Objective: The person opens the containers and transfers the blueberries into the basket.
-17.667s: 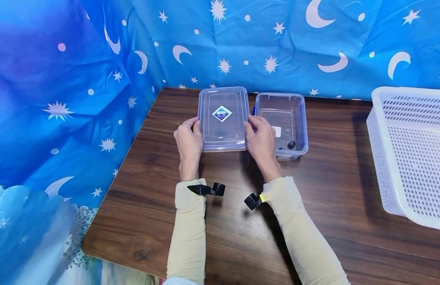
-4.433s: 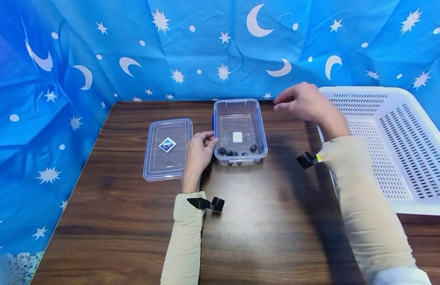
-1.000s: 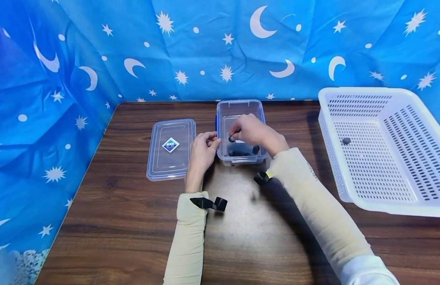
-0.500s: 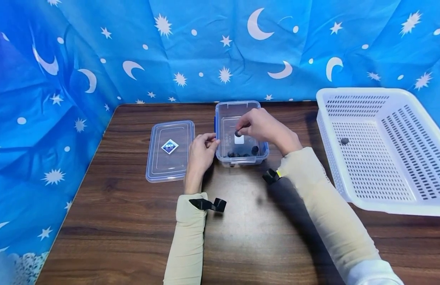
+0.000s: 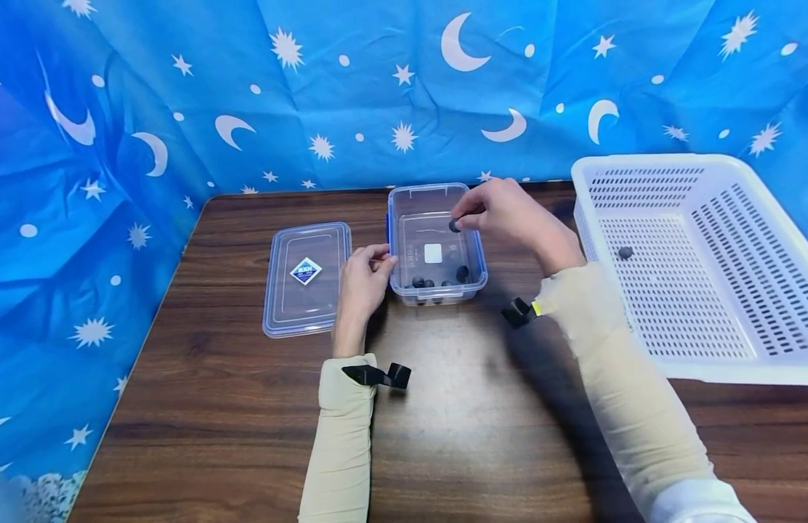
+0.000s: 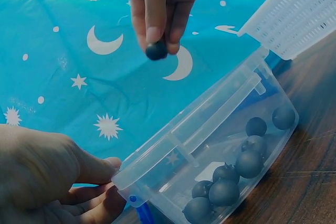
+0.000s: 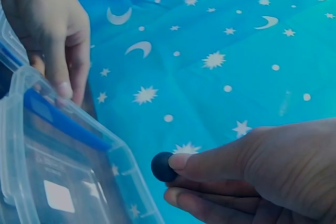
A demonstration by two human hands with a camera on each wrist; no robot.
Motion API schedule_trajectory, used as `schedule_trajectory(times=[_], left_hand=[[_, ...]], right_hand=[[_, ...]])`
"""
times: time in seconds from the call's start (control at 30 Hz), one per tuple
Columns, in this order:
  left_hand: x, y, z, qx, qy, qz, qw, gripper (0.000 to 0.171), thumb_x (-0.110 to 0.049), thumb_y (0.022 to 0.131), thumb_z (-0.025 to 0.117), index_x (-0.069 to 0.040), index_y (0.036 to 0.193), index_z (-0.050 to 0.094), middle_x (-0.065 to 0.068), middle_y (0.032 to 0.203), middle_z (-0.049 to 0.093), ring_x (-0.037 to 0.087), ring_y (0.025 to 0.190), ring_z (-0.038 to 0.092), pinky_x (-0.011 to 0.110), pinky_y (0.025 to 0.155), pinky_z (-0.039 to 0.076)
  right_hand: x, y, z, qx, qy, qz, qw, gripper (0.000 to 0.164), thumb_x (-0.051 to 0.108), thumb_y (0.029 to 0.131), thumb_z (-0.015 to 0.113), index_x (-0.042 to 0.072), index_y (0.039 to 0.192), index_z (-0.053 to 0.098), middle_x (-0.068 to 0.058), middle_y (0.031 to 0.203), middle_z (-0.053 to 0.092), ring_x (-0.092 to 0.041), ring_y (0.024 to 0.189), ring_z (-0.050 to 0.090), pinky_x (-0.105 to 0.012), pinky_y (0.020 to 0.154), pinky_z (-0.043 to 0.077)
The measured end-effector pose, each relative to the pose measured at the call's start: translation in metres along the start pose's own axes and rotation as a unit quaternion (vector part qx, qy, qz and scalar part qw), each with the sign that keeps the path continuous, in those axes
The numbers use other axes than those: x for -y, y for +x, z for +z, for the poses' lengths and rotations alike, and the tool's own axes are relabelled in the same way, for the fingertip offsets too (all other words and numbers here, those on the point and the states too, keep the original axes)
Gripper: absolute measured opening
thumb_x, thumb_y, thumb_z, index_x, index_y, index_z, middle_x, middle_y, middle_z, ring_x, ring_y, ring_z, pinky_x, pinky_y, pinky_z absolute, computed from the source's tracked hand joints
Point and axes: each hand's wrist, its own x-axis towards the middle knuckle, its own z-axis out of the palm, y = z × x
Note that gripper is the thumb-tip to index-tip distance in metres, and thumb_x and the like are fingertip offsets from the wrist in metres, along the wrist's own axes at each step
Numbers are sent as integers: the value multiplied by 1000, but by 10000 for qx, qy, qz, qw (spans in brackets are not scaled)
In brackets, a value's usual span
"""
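My right hand [image 5: 508, 214] pinches a blueberry [image 7: 164, 166] between thumb and fingertips, above the right side of a clear plastic box [image 5: 437, 292]. The berry is dark, round and smooth. At the box's left rim, my left hand [image 5: 365, 280] grips the edge, thumb on the rim and fingers beside the blue latch [image 6: 144, 213]. Several more blueberries [image 6: 224, 192] lie inside the box along its near end, some with small pointed crowns. One blueberry [image 5: 625, 253] lies on the floor of the white perforated basket [image 5: 711, 372] to the right.
The box's clear lid [image 5: 293, 305], with a blue and white diamond sticker, lies flat on the wooden table [image 5: 443, 436] left of my left hand. A blue star-and-moon cloth [image 5: 378, 87] hangs behind and to the left.
Long before, both hands held the lid; it now lies on the table. Since a second ago, my right hand has lifted a blueberry and moved up and right. The left hand stays at the rim.
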Motion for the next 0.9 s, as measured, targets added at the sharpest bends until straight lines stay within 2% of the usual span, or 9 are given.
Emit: schedule_trajectory(times=[0.17, 0.23, 0.43, 0.9], left_hand=[[1, 0, 0, -20, 27, 27, 10000, 27, -15, 91, 64, -2, 115, 67, 12, 101, 65, 23, 90, 65, 34, 82, 51], [1, 0, 0, -18, 33, 15, 10000, 27, -16, 92, 64, -2, 115, 67, 12, 101, 65, 23, 90, 65, 34, 82, 51], [0, 0, 0, 5, 57, -24, 10000, 27, -17, 92, 64, -3, 115, 67, 11, 102, 65, 23, 90, 65, 34, 82, 51], [-2, -2, 0, 1, -1, -35, 10000, 28, -15, 92, 63, -1, 116, 66, 13, 103, 65, 23, 90, 64, 35, 81, 50]], right_hand=[[-7, -7, -12, -181, -60, 83, 9998, 19, 15, 93, 62, 7, 107, 72, -11, 106, 70, -25, 102, 55, -46, 103, 35], [-10, -11, -16, -237, -117, 134, 9996, 20, 16, 93, 61, 8, 109, 71, -11, 108, 70, -26, 102, 55, -42, 92, 42], [-19, -23, -32, -501, -260, 105, 9983, 19, 17, 92, 63, 8, 106, 73, -12, 106, 70, -27, 100, 57, -43, 89, 42], [-52, -49, -62, -643, -21, 855, 9943, 26, 22, 92, 64, 7, 112, 70, -17, 113, 68, -30, 105, 54, -44, 87, 42]])
